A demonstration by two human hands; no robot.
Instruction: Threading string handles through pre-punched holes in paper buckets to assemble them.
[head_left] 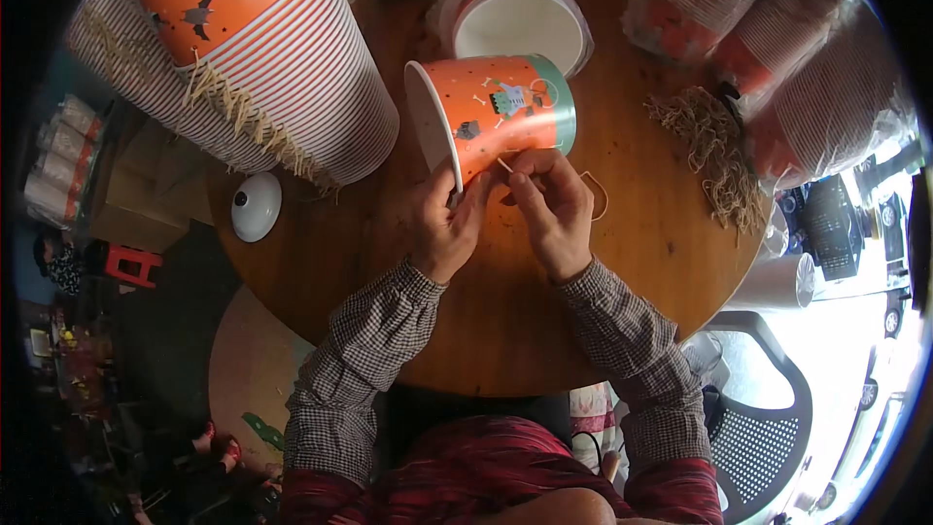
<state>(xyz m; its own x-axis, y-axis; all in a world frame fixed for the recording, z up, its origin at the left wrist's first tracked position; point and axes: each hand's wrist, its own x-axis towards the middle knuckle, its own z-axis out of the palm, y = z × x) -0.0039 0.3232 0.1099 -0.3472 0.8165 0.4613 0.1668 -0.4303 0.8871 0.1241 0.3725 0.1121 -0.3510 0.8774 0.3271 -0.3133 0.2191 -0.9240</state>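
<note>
An orange paper bucket with a green base band and cartoon prints lies tilted on its side above the table, its white-rimmed mouth toward the left. My left hand is closed on its rim, the thumb along the outer wall. Close by, my right hand pinches a thin tan cord against the bucket's lower side. Part of the cord loops out to the right of that hand, and a pale end shows between my two hands. The fingertips partly hide where cord and bucket meet.
Tall stacks of nested orange buckets with cord handles stand at the left, beside a white lid with a black knob. A plastic-wrapped bucket lies beyond. Loose cords and wrapped stacks occupy the right of the round wooden table.
</note>
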